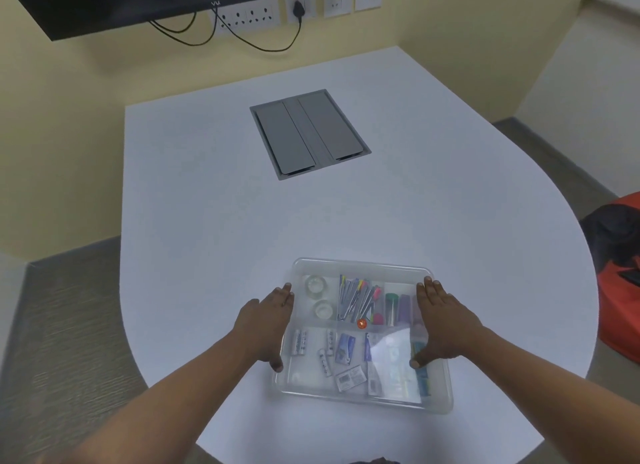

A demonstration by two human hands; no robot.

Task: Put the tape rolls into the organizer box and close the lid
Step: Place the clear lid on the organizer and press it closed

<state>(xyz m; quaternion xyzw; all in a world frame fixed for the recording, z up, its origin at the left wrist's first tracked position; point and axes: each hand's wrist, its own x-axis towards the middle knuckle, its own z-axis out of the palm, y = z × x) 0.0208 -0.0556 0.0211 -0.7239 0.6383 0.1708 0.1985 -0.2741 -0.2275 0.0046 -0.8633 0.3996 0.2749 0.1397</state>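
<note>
A clear plastic organizer box (360,264) sits on the white table near me, with its translucent lid (436,394) lying on top. Through the lid I see two clear tape rolls, one (316,285) behind the other (323,309), in the back left compartment. Pens, markers, batteries and small packets fill the other compartments. My left hand (268,321) lies flat along the box's left edge, thumb on the lid. My right hand (438,321) lies flat along the right edge, thumb on the lid too.
A grey flap panel (308,132) is set into the white table (207,221) further back. Wall sockets with black cables (263,16) and a dark screen (104,3) are on the far wall. A red and black bag (620,255) lies at the right.
</note>
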